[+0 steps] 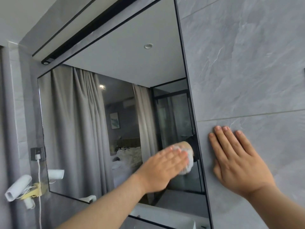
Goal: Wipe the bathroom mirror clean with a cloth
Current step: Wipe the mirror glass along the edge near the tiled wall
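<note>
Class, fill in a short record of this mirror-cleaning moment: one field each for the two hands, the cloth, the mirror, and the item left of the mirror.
left hand: flat, pressing the cloth on the glass
right hand: flat on the grey wall tile
cloth: white, near the mirror's right edge
mirror: dark-framed, reflecting curtains
hair dryer: white, in a holder

Motion-blurred left hand over most of the cloth; mirror bottom corner behind forearm.

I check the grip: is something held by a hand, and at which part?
The left hand presses a crumpled white cloth flat against the mirror, fingers over its middle.
</note>
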{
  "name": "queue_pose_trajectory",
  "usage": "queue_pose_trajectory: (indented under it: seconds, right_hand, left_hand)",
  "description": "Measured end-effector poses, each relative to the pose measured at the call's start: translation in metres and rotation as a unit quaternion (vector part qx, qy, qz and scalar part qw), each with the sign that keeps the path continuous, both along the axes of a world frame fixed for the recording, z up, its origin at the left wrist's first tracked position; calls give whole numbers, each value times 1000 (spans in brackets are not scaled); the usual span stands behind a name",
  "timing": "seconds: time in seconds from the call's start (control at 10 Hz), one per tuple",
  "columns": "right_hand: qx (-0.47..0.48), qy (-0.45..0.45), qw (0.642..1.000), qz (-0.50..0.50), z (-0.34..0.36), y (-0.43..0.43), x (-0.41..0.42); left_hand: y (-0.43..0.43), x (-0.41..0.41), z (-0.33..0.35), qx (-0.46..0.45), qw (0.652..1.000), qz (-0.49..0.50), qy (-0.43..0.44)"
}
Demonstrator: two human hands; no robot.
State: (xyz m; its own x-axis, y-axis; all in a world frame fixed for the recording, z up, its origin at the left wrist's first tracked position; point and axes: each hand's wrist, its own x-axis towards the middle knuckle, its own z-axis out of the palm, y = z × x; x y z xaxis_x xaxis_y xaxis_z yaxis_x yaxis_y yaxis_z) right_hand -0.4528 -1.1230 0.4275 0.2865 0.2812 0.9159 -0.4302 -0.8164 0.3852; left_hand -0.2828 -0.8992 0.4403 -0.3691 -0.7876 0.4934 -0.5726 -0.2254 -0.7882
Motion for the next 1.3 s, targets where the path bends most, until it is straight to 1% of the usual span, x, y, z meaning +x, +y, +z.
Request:
queue_pose_trajectory:
  seconds: [0.1, 0.2, 0.3, 0.4, 0.5, 0.6, 0.7, 0.8, 0.9, 1.0, 1.1, 1.2, 1.3]
  right_hand:
    - [-1, -2, 1000, 0, 1, 1, 0]
    - [-2, -3, 1000, -5, 1, 1, 0]
    - [-1, -2, 1000, -9, 1, 2, 0]
    - [-1, -3, 1000, -10, 1, 2, -1]
    - [0, -2, 1000, -12, 1, 3, -1]
    - [2, -1, 1000, -16, 2, 2, 0]
    - [-1, 0, 1000, -17, 2, 1, -1]
    - [-3, 1, 1000, -15, 1, 0, -1]
    - [-1, 0, 1000, -14, 1, 1, -1]
    - [0, 1, 1000, -10, 1, 1, -1]
    - [-3, -2, 1000, -7, 1, 1, 0]
    - [-5, -6, 1000, -5, 2, 1, -1]
    - [-9, -8, 1000, -3, 1, 2, -1]
  left_hand:
    - [-8, -11, 56, -35, 999, 24, 21]
    - [-22, -23, 115, -114, 990, 29, 82]
    - [-45, -40, 171, -233, 949, 17, 212]
    - [-59, -49, 191, -268, 937, 1, 226]
    - [-57, -47, 163, -237, 953, -10, 188]
    - [-51, -41, 98, -187, 969, -6, 158]
    - [-44, -38, 11, -149, 981, -9, 126]
    - [-33, -29, -52, -97, 992, -13, 84]
    - [-29, -21, -42, -77, 994, 6, 79]
    - [-26, -23, 16, -164, 977, 36, 135]
    - [-20, -8, 79, -318, 914, -3, 251]
    - [-5, 18, 109, -445, 817, -30, 365]
    - [24, 46, 107, -533, 725, -3, 436]
